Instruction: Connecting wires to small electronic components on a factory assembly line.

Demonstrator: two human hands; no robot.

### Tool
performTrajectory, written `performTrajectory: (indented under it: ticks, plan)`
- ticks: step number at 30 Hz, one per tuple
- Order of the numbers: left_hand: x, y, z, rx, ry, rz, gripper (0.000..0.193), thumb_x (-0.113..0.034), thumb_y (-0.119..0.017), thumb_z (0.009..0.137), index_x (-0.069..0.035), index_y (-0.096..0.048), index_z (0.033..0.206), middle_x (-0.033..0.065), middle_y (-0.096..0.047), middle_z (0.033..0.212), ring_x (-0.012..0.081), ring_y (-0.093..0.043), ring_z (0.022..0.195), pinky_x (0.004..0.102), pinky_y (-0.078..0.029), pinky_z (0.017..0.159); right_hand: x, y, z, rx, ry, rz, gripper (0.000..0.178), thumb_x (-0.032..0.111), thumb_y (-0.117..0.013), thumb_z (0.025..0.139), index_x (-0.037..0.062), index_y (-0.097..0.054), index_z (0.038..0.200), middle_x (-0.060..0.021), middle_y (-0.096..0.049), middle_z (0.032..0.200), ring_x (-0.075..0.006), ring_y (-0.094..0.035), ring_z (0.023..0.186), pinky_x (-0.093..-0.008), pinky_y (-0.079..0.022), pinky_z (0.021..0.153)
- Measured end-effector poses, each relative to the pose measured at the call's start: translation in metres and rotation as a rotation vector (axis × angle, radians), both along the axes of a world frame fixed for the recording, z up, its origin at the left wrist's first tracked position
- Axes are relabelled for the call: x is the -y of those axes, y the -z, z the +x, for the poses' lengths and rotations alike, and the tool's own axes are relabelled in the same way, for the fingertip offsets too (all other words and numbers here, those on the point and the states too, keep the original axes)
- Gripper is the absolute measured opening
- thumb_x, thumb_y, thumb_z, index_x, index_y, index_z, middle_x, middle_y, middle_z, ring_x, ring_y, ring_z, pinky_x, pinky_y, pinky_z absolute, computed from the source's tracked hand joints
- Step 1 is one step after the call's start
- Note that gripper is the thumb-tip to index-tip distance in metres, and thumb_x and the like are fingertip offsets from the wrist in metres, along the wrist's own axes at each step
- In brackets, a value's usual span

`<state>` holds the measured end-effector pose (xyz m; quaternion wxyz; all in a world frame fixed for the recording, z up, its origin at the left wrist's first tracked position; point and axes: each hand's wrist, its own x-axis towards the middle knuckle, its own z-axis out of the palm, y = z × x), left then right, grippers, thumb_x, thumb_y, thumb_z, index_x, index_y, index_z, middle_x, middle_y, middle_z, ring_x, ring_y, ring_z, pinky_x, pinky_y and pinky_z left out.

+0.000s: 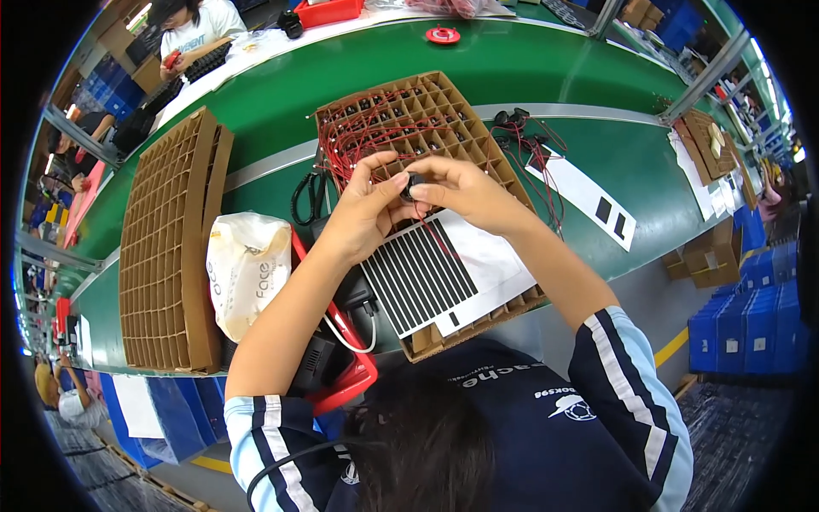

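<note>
Both hands meet over the near half of a divided cardboard tray (pixel 503 162). Between them is a small black round part (pixel 412 183) with a thin red wire hanging down from it. My left hand (pixel 373 205) is closed with thumb and fingertips on one side of this part, and my right hand (pixel 465 194) pinches its other side. Below my hands lies a white sheet with black adhesive strips (pixel 418 277), resting on the tray. In the tray's far cells sit several similar black parts, their red wires (pixel 341 141) heaped toward the left.
An empty divided cardboard tray (pixel 162 256) stands left, beside a white plastic bag (pixel 247 269) and a red bin (pixel 354 375). Loose black wired parts (pixel 512 119) and a white strip sheet (pixel 589 200) lie right. Across the green conveyor (pixel 546 72), a person (pixel 200 34) works.
</note>
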<state>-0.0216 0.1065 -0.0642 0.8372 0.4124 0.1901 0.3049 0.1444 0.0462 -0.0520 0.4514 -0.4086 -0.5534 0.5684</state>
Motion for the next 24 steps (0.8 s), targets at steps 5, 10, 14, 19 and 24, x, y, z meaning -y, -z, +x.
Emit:
performTrajectory:
  ticks: [5,10,14,19,24]
  plan:
    - [-0.009,-0.022,-0.001,-0.171,0.04,0.124,0.039,-0.021,-0.051,0.087,-0.002,-0.032,0.115,0.0181,-0.057,0.092,0.0215,-0.059,0.074,0.0301,-0.049,0.066,-0.005,-0.017,0.033,0.046,0.172,0.069,0.032,0.01,-0.059,0.081,-0.0004,-0.046,0.109,-0.0096,-0.061,0.089,-0.016,-0.06,0.081,-0.0242,-0.047,0.074]
    - [-0.043,-0.002,-0.017,-0.744,-0.178,1.001,0.02,-0.009,-0.052,0.08,-0.002,-0.053,0.098,0.0126,-0.057,0.083,0.0233,-0.057,0.069,0.03,-0.046,0.063,-0.026,-0.024,0.123,0.286,0.385,-0.12,0.03,0.014,-0.055,0.082,0.0073,-0.05,0.111,-0.0036,-0.057,0.072,-0.0098,-0.056,0.058,-0.0197,-0.048,0.053]
    - [-0.057,0.01,-0.014,-0.876,-0.2,1.424,0.021,-0.006,-0.055,0.072,-0.004,-0.059,0.093,0.0149,-0.052,0.08,0.0306,-0.052,0.076,0.0361,-0.044,0.071,-0.044,0.003,0.16,0.635,0.454,-0.154,0.032,0.015,-0.057,0.079,0.0074,-0.051,0.11,-0.003,-0.053,0.057,-0.0071,-0.051,0.048,-0.0174,-0.041,0.045]
    - [-0.05,0.011,0.009,-0.797,-0.189,1.586,0.021,-0.004,-0.054,0.072,-0.003,-0.059,0.092,0.0152,-0.049,0.085,0.0304,-0.05,0.083,0.0358,-0.042,0.075,-0.049,0.058,0.177,1.011,0.749,0.099,0.042,0.025,-0.061,0.074,-0.002,-0.052,0.105,-0.0211,-0.061,0.08,-0.0307,-0.06,0.065,-0.0343,-0.047,0.064]
    - [-0.057,0.018,0.021,-0.759,-0.217,1.718,0.016,-0.003,-0.053,0.074,-0.001,-0.059,0.088,0.014,-0.055,0.084,0.0306,-0.05,0.084,0.038,-0.041,0.077,0.013,0.023,0.141,0.969,0.723,0.064,0.03,0.023,-0.059,0.075,0.0005,-0.057,0.094,-0.0159,-0.062,0.072,-0.0283,-0.06,0.066,-0.0335,-0.046,0.062]
